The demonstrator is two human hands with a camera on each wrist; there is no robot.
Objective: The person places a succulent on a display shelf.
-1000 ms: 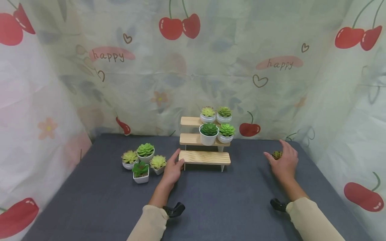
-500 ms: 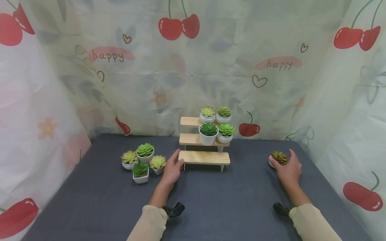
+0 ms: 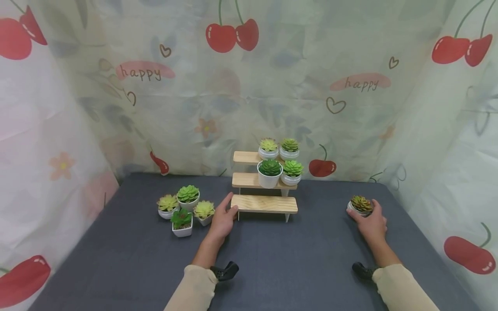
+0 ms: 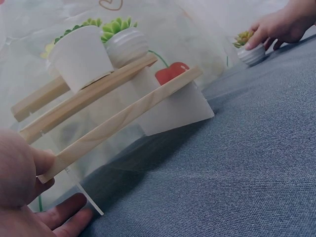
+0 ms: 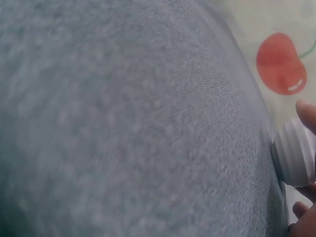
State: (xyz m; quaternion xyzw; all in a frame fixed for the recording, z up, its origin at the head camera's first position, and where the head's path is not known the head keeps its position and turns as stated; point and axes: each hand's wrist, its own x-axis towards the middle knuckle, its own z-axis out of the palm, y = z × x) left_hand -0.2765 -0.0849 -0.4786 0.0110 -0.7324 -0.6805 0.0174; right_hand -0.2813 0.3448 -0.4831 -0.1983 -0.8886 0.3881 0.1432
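Observation:
My left hand (image 3: 222, 220) grips the left end of the lowest step of a three-step wooden plant stand (image 3: 264, 202). In the left wrist view its thumb lies at the step's end, with fingers below beside the clear leg. Far to the right, my right hand (image 3: 372, 224) holds a small potted succulent (image 3: 360, 204) with reddish-green leaves, thumb and fingers on either side of its ribbed white pot (image 5: 294, 154). That pot stands upright at the dark cloth. Part of the right hand falls outside the right wrist view.
On the stand's right half, a dark green succulent (image 3: 269, 172) and a bright green one (image 3: 292, 172) sit on the middle step. Two more occupy the top step. Several potted succulents (image 3: 182, 221) cluster left of my left hand. A cherry-print curtain (image 3: 249, 99) encloses the table.
My right hand has come down and slightly to the right around the reddish-green succulent, its thumb and fingers closing on the pot. The left hand and the stand have stayed put.

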